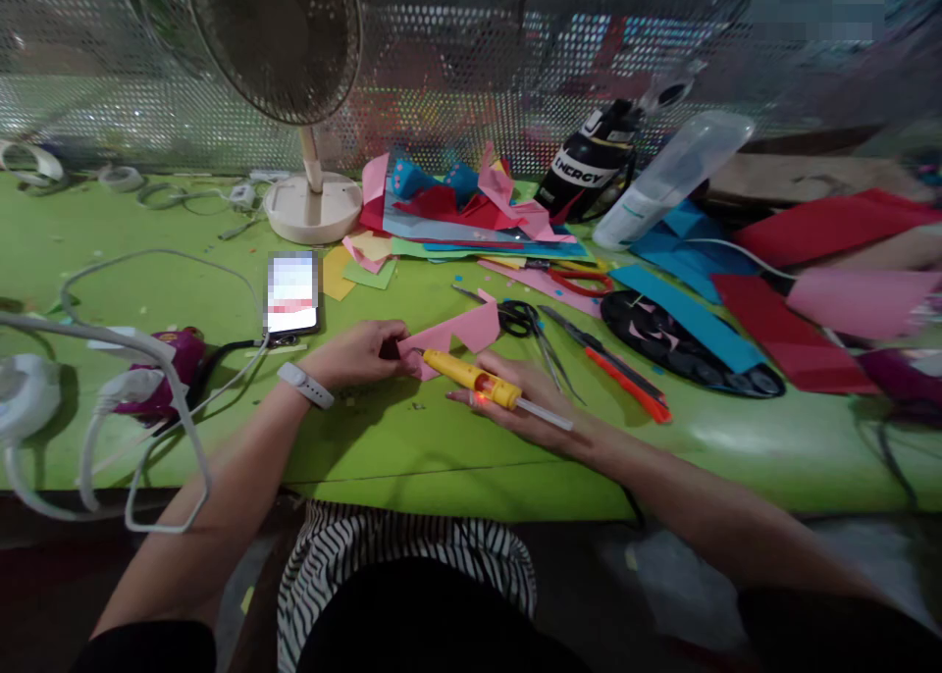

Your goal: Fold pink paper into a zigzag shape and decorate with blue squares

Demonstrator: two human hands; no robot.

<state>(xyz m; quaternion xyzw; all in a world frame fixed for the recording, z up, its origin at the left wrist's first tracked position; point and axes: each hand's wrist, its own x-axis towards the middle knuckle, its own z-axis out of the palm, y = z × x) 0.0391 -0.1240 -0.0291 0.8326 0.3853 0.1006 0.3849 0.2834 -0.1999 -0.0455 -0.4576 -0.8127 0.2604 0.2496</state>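
Observation:
A strip of pink paper (pixel 475 328) with notched edges is pinched at its left end by my left hand (pixel 364 351). My right hand (pixel 526 398) is wrapped round a yellow hot glue gun (pixel 471 377), which has a red light lit and a pale glue stick (pixel 545 414) poking out of its back. The nozzle points left and is at the pink paper, close to my left fingertips; whether it touches is too small to tell. Just beyond my right hand lie black-handled scissors (pixel 519 318), metal tweezers (pixel 553 354) and a red-and-black utility knife (pixel 625 369).
A phone (pixel 292 295) lies left of my hands, below a desk fan (pixel 313 207). White cables and plugs (pixel 122 393) crowd the left. Paper sheets (pixel 471 230), a black bottle (pixel 585 168), a clear bottle (pixel 669 182) and a black tray (pixel 640 330) stand or lie farther back and right.

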